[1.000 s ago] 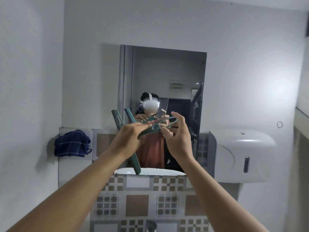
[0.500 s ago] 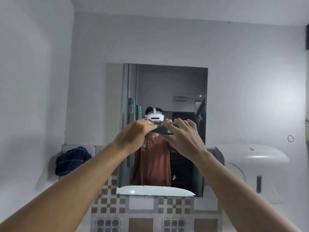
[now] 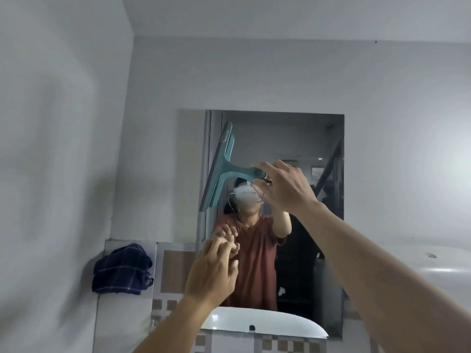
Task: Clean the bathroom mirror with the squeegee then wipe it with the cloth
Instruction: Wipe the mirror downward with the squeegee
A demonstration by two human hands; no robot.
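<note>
Standing nearly upright, the squeegee (image 3: 223, 169) has its long blade along the left edge of the mirror (image 3: 293, 138), with the top end tipped a little to the right and the handle pointing right. The blade and its reflection sit so close together that it is either on the glass or just off it; I cannot tell which. The right hand (image 3: 285, 187) grips the far end of the handle, fingers curled over the top of it.

This looks like the start of a squeegee stroke from the left edge. To do it well, the whole rubber edge should lie flat on the glass. The pull to the right should be one even sweep with steady pressure and no change in tilt. The blade spans only the upper part of the mirror, so a lower, overlapping pass would be needed. A grip nearer the blade would likely spread the pressure better.

The left hand (image 3: 211, 273) hangs lower, before the mirror's lower left, fingers loosely curled and holding nothing. The dark checked cloth (image 3: 122, 268) lies bunched up left of the mirror, well apart from both hands. A white basin (image 3: 265, 324) sits below, and a white dispenser (image 3: 433, 271) is at the right.
</note>
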